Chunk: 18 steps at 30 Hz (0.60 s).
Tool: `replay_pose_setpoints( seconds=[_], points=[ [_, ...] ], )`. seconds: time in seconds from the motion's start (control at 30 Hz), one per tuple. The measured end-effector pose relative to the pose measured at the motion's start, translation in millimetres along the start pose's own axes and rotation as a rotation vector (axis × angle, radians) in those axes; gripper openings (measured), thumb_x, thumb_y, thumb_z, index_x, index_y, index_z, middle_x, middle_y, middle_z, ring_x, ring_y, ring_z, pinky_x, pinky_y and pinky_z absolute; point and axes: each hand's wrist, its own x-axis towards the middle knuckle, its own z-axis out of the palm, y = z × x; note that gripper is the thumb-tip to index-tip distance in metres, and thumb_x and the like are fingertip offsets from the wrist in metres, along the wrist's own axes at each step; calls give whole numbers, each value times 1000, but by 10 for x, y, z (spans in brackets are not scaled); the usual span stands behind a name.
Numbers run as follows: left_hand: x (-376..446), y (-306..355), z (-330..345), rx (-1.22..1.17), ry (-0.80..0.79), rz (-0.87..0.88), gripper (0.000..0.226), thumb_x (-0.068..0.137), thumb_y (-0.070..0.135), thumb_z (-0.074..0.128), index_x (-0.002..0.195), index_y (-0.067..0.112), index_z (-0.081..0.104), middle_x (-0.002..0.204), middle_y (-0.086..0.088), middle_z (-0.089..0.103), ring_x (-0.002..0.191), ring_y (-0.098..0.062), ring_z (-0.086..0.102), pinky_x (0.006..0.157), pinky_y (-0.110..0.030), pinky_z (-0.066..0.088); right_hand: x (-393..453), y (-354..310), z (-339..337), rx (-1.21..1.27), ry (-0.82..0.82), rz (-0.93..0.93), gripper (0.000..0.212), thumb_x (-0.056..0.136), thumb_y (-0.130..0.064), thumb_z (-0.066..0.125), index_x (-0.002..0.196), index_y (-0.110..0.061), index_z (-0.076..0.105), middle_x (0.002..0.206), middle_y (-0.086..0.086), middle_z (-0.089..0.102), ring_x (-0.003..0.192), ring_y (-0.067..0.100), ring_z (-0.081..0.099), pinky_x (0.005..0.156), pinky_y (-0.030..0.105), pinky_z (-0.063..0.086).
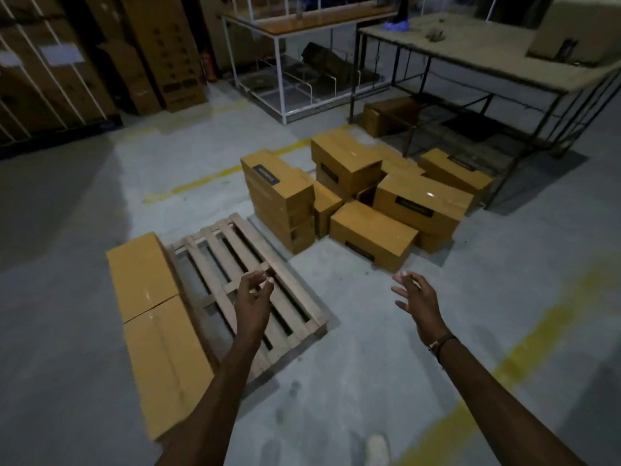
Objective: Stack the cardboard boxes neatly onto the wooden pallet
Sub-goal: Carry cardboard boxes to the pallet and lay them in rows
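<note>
A slatted wooden pallet [248, 264] lies on the grey floor at centre left. Two cardboard boxes lie end to end along its left side, the far one [142, 274] and the near one [164, 361]. A loose pile of several cardboard boxes [369, 193] sits beyond the pallet's right end; the nearest box [371, 235] lies flat in front. My left hand [255, 294] hovers over the pallet, fingers loosely curled, holding nothing. My right hand [415, 295] is held out with fingers spread, a little short of the nearest box, holding nothing.
A metal-legged work table [470, 52] stands behind the pile at right, with a box [386, 117] under it. A white-framed table [302, 25] stands at the back. Tall strapped cartons [43, 68] line the left wall. Yellow floor lines [524, 348] cross the concrete.
</note>
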Motion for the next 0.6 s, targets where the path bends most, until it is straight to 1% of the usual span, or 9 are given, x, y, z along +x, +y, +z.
replay_pose_setpoints(
  seconds=[0.07, 0.13, 0.2, 0.27, 0.33, 0.43, 0.5, 0.57, 0.6],
  points=[
    [140, 109, 440, -32, -3, 2, 29, 102, 32, 67, 128, 20, 61, 124, 0, 68, 108, -23, 70, 78, -41, 59, 309, -113, -258, -10, 3, -11, 38, 105, -42, 60, 133, -17, 62, 129, 1, 71, 113, 18, 70, 89, 40, 55],
    [292, 217, 840, -57, 8, -7, 27, 102, 29, 67, 126, 18, 62, 119, 3, 69, 105, -25, 71, 75, -40, 59, 610, -246, -470, -11, 5, -13, 36, 105, -41, 60, 132, -18, 62, 129, 3, 71, 112, 18, 70, 90, 41, 55],
    [419, 335, 1172, -87, 5, -15, 24, 102, 28, 67, 124, 19, 62, 116, 4, 68, 103, -26, 71, 77, -44, 60, 909, -389, -622, -22, -4, -14, 34, 106, -40, 60, 132, -18, 61, 132, 4, 70, 112, 18, 70, 88, 41, 55],
    [544, 431, 1429, -115, 17, -38, 24, 102, 28, 67, 124, 21, 62, 118, 4, 67, 104, -24, 71, 80, -46, 59, 1212, -528, -703, -28, -26, -12, 34, 106, -39, 59, 132, -17, 61, 134, 6, 69, 114, 19, 70, 86, 39, 55],
    [690, 483, 1614, -133, 40, -50, 25, 102, 27, 67, 125, 20, 62, 120, 2, 67, 103, -22, 71, 79, -42, 59, 1504, -656, -704, -29, -55, -11, 35, 106, -38, 58, 134, -17, 60, 135, 6, 68, 115, 18, 69, 83, 36, 54],
    [966, 506, 1813, -135, 80, -57, 22, 102, 25, 67, 123, 21, 62, 120, 1, 68, 102, -21, 71, 78, -41, 58, 1948, -810, -578, -38, -100, -15, 40, 107, -40, 56, 137, -15, 60, 133, 3, 69, 109, 9, 69, 77, 30, 51],
    [1205, 484, 1923, -125, 100, -65, 23, 102, 24, 67, 123, 20, 62, 120, 0, 68, 101, -21, 71, 78, -41, 58, 2264, -897, -439, -57, -129, -17, 36, 107, -42, 55, 132, -17, 60, 132, 2, 70, 109, 11, 69, 75, 28, 48],
    [1495, 474, 2040, -110, 120, -56, 26, 102, 25, 67, 126, 18, 62, 122, -1, 68, 101, -22, 72, 77, -39, 57, 2624, -987, -279, -64, -161, -22, 25, 107, -41, 54, 123, -24, 63, 132, 3, 70, 111, 15, 70, 79, 32, 50],
    [1668, 469, 2101, -107, 131, -52, 26, 102, 26, 67, 126, 17, 62, 122, -2, 68, 101, -24, 72, 76, -40, 57, 2815, -1032, -195, -69, -176, -31, 19, 107, -42, 55, 118, -29, 63, 132, 3, 70, 113, 17, 70, 85, 37, 54]
  ],
)
